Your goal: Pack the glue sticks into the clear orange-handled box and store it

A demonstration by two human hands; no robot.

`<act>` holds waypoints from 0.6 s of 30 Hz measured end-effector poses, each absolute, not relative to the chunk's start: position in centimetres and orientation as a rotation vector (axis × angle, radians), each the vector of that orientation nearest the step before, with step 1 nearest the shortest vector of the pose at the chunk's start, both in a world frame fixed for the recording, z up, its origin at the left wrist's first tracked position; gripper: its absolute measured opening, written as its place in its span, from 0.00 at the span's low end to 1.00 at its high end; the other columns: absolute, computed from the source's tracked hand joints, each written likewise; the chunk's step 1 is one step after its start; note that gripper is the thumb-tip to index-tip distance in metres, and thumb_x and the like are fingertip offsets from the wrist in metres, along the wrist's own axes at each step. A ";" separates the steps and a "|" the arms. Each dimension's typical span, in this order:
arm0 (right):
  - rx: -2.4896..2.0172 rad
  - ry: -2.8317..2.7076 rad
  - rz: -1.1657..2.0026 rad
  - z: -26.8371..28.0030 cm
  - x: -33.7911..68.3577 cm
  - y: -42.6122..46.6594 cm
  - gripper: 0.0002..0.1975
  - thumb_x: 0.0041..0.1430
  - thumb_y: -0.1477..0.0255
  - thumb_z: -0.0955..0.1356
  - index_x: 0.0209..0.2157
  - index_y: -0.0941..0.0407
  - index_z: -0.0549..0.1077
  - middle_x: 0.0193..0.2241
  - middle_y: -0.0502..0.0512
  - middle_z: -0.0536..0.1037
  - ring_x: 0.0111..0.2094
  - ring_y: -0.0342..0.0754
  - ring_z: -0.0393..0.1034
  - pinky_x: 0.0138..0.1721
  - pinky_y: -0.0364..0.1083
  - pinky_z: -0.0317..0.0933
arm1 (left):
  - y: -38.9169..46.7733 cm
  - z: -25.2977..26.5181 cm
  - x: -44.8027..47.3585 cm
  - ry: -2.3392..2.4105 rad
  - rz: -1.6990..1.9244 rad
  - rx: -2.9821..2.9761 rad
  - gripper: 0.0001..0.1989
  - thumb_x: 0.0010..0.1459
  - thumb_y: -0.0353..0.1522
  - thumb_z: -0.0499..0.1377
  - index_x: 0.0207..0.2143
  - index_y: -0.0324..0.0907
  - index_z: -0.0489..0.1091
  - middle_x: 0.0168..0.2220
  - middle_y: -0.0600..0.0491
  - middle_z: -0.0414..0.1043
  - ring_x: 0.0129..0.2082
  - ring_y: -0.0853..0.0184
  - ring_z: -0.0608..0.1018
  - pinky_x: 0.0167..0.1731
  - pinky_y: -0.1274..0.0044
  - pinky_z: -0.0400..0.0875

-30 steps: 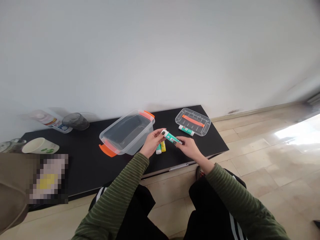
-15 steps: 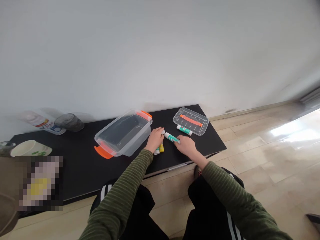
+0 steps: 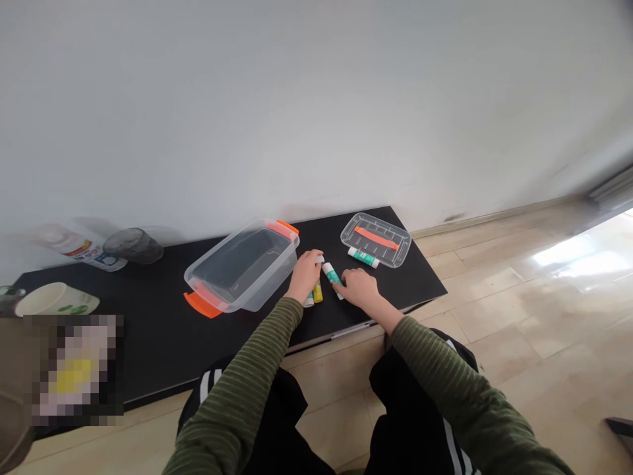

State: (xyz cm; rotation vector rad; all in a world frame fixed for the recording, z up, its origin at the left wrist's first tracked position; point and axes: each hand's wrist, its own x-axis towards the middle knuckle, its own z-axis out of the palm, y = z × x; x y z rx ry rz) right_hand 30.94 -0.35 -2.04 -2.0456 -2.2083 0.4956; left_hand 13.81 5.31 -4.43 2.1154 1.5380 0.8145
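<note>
My left hand (image 3: 305, 276) is closed beside the clear box, its fingertips pinching a small white cap (image 3: 320, 259). Partly under that hand lie a yellow tube (image 3: 318, 291) and a white-and-green stick (image 3: 309, 301) on the black tabletop. Just right of them is a green-and-white glue stick (image 3: 332, 278), slanting toward me. My right hand (image 3: 360, 287) has its thumb and curled fingers at the near side of this glue stick. Another green-and-white glue stick (image 3: 363, 257) lies against the near edge of the clear lid (image 3: 399, 239), which has an orange handle.
A clear plastic box (image 3: 264, 290) with orange latches stands uncovered left of my hands. Farther left are a dark glass (image 3: 133, 246), a white bottle (image 3: 93, 254) and a paper cup (image 3: 57, 300). The black table (image 3: 163, 330) meets the wall behind; its right edge drops to the tiled floor.
My right hand has shifted slightly left, and the glue stick at it has swung to point more toward me, away from the white cap. My left hand has stayed almost still.
</note>
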 end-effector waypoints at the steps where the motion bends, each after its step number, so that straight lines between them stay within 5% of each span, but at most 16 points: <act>1: -2.021 -2.183 0.477 -1.9 31.4 0.2 0.16 0.64 0.58 0.65 0.40 0.55 0.75 0.42 0.60 0.78 0.49 0.55 0.68 0.40 0.48 0.63 | 5.1 -4.1 13.9 1.522 0.843 2.110 0.16 0.59 0.24 0.52 0.48 0.43 0.71 0.45 0.44 0.73 0.48 0.55 0.75 0.50 0.65 0.68; 8: -2.077 -2.012 0.313 -1.8 36.2 3.7 0.12 0.65 0.72 0.64 0.48 0.58 0.73 0.48 0.62 0.75 0.55 0.56 0.63 0.47 0.48 0.61 | 3.4 -1.7 13.9 1.431 0.967 1.957 0.15 0.59 0.26 0.55 0.47 0.43 0.72 0.46 0.47 0.75 0.48 0.59 0.76 0.52 0.66 0.69; 18: -2.271 -2.018 0.501 -2.0 35.6 3.4 0.17 0.63 0.71 0.66 0.53 0.56 0.68 0.51 0.64 0.71 0.49 0.56 0.70 0.41 0.48 0.63 | 3.0 -1.7 13.9 1.203 1.150 1.377 0.14 0.55 0.34 0.63 0.44 0.42 0.71 0.46 0.47 0.77 0.46 0.62 0.79 0.51 0.66 0.72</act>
